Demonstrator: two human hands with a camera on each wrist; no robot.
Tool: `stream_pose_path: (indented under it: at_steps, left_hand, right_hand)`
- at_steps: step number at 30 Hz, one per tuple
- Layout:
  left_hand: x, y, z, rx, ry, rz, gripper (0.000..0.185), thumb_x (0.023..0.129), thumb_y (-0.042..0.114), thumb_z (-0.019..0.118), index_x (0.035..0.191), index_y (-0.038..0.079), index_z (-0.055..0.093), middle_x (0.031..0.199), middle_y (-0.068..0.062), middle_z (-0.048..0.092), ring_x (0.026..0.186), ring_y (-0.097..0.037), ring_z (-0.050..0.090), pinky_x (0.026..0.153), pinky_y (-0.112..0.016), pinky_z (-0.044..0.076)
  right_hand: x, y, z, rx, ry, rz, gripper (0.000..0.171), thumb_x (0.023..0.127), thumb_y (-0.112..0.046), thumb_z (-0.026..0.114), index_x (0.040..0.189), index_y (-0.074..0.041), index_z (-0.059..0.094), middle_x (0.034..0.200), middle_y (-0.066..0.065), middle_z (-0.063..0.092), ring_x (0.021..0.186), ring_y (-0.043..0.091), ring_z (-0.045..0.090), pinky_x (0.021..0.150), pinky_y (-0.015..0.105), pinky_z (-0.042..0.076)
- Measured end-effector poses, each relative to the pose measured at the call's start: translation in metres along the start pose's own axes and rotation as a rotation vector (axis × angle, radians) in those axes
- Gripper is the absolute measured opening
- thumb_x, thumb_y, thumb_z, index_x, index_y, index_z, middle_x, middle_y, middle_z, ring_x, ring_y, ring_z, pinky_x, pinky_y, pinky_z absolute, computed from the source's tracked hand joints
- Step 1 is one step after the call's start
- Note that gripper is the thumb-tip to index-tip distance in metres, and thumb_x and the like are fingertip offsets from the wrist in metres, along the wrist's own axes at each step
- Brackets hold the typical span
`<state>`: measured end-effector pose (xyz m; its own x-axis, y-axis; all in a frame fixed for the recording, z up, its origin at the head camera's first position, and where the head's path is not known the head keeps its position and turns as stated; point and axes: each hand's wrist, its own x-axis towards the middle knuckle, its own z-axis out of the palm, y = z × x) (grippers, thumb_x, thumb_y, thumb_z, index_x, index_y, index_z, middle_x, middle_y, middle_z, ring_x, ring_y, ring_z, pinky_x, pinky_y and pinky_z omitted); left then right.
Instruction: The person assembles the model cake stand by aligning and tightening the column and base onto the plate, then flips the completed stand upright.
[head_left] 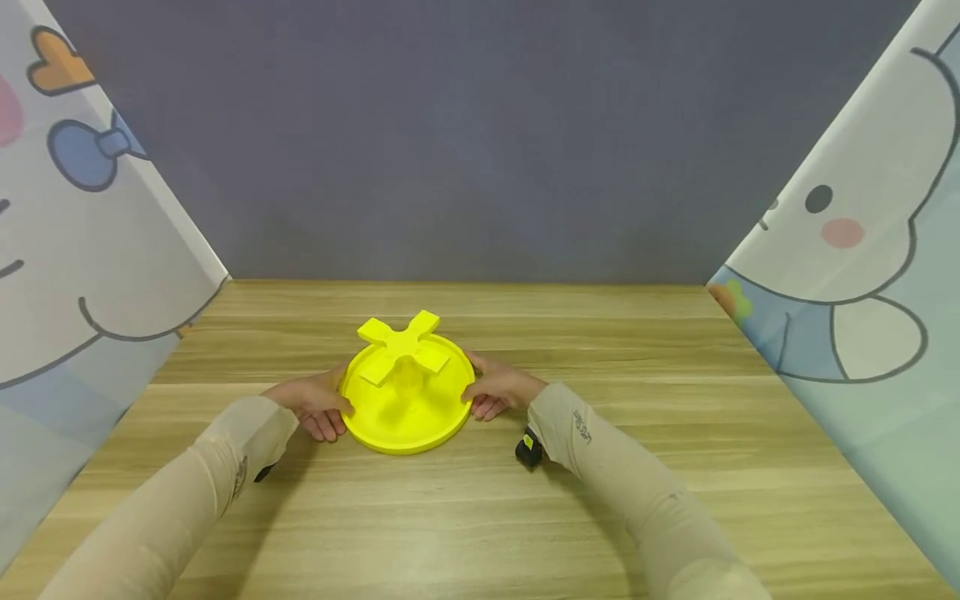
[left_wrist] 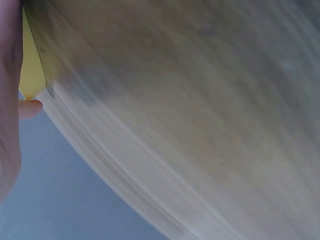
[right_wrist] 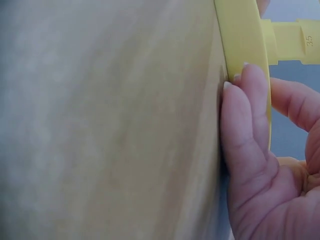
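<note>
A yellow round disc [head_left: 405, 417] lies flat on the wooden table [head_left: 480, 517], with a short post and a yellow cross-shaped piece [head_left: 405, 343] on top. My left hand [head_left: 321, 406] holds the disc's left rim and my right hand [head_left: 497, 390] holds its right rim. In the right wrist view the right hand [right_wrist: 260, 100] pinches the rim [right_wrist: 242, 35], fingers [right_wrist: 242, 130] on the table side and thumb on the other side; the post [right_wrist: 295, 40] bears the mark "35". The left wrist view shows only the edge of my left hand [left_wrist: 7, 110] and a sliver of the yellow disc [left_wrist: 31, 70].
Cartoon-printed fabric panels stand at the left [head_left: 82, 275] and right [head_left: 862, 275] of the table. A grey wall [head_left: 480, 133] closes off the back. A black wrist camera [head_left: 528, 450] sits under my right forearm. Bare wood lies in front of and behind the disc.
</note>
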<state>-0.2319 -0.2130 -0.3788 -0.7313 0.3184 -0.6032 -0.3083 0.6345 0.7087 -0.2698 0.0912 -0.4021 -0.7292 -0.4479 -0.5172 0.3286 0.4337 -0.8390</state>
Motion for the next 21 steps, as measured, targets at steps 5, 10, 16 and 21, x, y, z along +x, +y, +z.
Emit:
stream_pose_path:
  at_steps: [5, 10, 16, 21]
  left_hand:
    - [0.000, -0.001, 0.001, -0.044, 0.005, 0.001, 0.091, 0.088, -0.001, 0.054, 0.148, 0.005, -0.014, 0.067, -0.012, 0.065, 0.052, -0.015, 0.064, 0.053, -0.028, 0.055]
    - [-0.002, 0.000, 0.001, -0.024, 0.014, 0.002, 0.076, 0.088, -0.004, 0.053, 0.142, 0.000, 0.000, 0.067, -0.012, 0.064, 0.052, -0.014, 0.063, 0.055, -0.027, 0.056]
    - [-0.003, 0.002, 0.001, -0.018, 0.013, -0.032, 0.078, 0.088, -0.006, 0.053, 0.142, 0.001, -0.003, 0.065, -0.012, 0.064, 0.051, -0.013, 0.063, 0.055, -0.027, 0.056]
    - [-0.008, 0.007, 0.001, -0.031, 0.032, -0.034, 0.084, 0.087, -0.006, 0.051, 0.147, -0.001, -0.008, 0.067, -0.013, 0.063, 0.052, -0.013, 0.062, 0.057, -0.028, 0.057]
  right_hand:
    - [-0.001, -0.001, 0.002, 0.007, -0.001, 0.002, 0.094, 0.087, -0.001, 0.061, 0.155, -0.029, 0.003, 0.056, 0.009, 0.058, 0.042, 0.012, 0.057, 0.043, 0.024, 0.052]
    - [-0.002, -0.004, 0.007, -0.009, 0.005, -0.003, 0.094, 0.085, 0.004, 0.058, 0.156, -0.026, 0.003, 0.054, 0.009, 0.056, 0.041, 0.012, 0.056, 0.043, 0.024, 0.051]
    - [-0.005, -0.007, 0.012, -0.025, 0.001, 0.002, 0.095, 0.084, 0.007, 0.055, 0.156, -0.024, 0.003, 0.053, 0.008, 0.054, 0.040, 0.011, 0.054, 0.042, 0.023, 0.051]
    - [-0.008, -0.008, 0.013, 0.002, 0.015, 0.002, 0.095, 0.081, 0.008, 0.054, 0.156, -0.023, 0.004, 0.051, 0.008, 0.052, 0.039, 0.011, 0.052, 0.042, 0.023, 0.051]
